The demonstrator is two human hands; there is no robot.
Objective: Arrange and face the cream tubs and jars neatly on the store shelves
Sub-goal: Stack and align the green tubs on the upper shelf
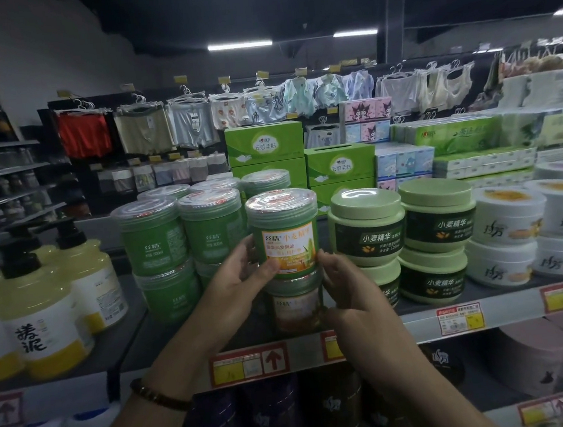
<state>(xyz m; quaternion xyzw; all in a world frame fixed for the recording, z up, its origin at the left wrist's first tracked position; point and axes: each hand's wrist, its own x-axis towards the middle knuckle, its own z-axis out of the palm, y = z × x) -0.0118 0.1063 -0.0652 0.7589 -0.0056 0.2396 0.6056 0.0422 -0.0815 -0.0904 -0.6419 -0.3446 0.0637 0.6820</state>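
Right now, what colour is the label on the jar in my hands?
Orange and white label, head view.

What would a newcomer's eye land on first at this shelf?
The green jar with the orange label, centre frame, held by the left hand and right hand atop a lower jar. Right of it stand pale green tubs with dark labels; far left, yellow pump bottles.

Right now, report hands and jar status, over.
Gripping top jar with left hand and right hand. It sits on lower jar, label facing out. Close on its right, pale tubs.
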